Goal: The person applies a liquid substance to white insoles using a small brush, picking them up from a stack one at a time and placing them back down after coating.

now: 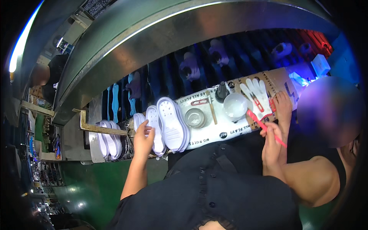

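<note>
- Head view: a squat clear container (195, 117) stood on the counter (205, 142), a colorless substance visible inside; whether it was liquid could not be told.
- Just to its right, a translucent white bowl (235, 106) held pale contents, their kind unclear, near a dark bottle (221, 92) with a tapered top.
- A worker's right hand (273, 138) was closed around a slim red tool (264, 125), its upper end beside the bowl's rim.
- The left hand (143, 138), thumb and fingers loosely parted, hovered at a lavender clog-style shoe (154, 128); contact could not be told.
- A larger stack of lavender shoes (172, 122) leaned between that shoe and the clear container.
- A wooden-handled brush (212, 109) and white gloves (257, 94) lay on the printed covering, white with brown at the right; a co-worker's hand (283, 103) rested by the gloves.
- Beyond the counter, shoes (189, 67) sat on a dark slatted line under blue and red light, beneath a curved-looking metal hood (172, 32), above green floor (96, 184).
</note>
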`<state>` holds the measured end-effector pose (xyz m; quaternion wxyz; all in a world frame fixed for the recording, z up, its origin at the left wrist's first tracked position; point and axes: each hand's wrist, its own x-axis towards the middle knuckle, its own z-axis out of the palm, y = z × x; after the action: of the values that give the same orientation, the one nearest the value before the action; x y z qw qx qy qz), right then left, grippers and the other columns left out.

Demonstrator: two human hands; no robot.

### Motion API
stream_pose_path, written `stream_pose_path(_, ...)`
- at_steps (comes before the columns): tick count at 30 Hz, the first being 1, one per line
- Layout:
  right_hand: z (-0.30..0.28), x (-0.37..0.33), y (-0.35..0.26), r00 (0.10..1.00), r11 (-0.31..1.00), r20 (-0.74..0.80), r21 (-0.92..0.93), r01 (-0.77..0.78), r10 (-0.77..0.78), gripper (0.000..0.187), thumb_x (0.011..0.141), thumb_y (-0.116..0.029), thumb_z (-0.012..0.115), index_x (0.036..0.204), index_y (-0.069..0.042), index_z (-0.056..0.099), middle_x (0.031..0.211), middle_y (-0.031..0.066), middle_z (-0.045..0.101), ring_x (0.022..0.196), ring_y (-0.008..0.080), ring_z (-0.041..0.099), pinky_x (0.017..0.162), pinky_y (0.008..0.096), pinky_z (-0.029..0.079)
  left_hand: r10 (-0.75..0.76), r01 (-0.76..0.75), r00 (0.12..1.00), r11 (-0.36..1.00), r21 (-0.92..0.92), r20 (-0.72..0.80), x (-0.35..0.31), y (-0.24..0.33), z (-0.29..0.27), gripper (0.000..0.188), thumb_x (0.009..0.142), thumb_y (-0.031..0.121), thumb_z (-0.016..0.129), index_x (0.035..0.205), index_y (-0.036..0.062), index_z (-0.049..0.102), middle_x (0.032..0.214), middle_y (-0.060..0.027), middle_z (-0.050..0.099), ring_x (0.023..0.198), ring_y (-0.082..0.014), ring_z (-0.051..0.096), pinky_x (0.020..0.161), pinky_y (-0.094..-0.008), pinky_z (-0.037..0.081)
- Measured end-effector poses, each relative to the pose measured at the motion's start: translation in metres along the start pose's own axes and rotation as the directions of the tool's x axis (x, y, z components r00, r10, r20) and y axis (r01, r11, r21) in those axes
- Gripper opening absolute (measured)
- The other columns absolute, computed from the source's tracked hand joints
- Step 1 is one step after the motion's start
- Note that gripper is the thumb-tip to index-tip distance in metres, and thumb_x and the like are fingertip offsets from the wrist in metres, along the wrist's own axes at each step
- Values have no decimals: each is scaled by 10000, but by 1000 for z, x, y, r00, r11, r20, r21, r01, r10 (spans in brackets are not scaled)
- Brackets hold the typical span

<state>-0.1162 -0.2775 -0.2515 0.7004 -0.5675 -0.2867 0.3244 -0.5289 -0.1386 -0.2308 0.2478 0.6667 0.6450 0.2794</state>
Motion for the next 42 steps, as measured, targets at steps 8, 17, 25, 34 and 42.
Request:
stream_pose_path(8,36,66,22,975,904,220,-412,119,-28,127,909,-72,566,967,-32,671,798,22,644,727,79,571,657,232,455,-52,-54,959,932,358,280,16,-9,49,520,798,343,704,1082,-69,564,944,-262,654,862,-382,649,773,-419,502)
stream_pose_path(17,63,85,23,932,672,345,-665,326,-111,112,829,-97,610,888,-55,696,741,111,667,679,199,644,649,285,485,-81,476,716,782,-401,693,-7,-25,-36,280,826,126,713,1046,-21,624,904,-22,661,749,-78,596,702,-230,488)
stream_pose_path(25,52,64,12,966,740,260,-653,161,19,130,876,-117,595,933,-53,693,698,48,632,636,100,580,581,274,454,-48,767,520,466,-441,853,-72,-15,-61,943,764,435,646,1478,-32,244,1470,-154,370,1335,-249,388,1118,-322,248)
stream_pose_path(34,92,23,-70,855,980,498,-189,-57,146,135,838,-63,665,947,9,697,824,48,664,696,69,544,590,220,423,410,906,415,-102,-412,812,-10,-5,14,921,820,590,508,1471,-13,261,1365,-325,422,1094,-498,556,786,-617,529)
stream_pose_path(42,187,-6,-115,110,602,922,149,784,-371,180,706,-120,778,876,-163,734,751,-22,611,772,167,573,944,404,394,155,881,404,200,-429,901,-10,62,22,818,840,611,481,1393,14,406,1257,-303,531,1017,-488,605,782,-573,554)
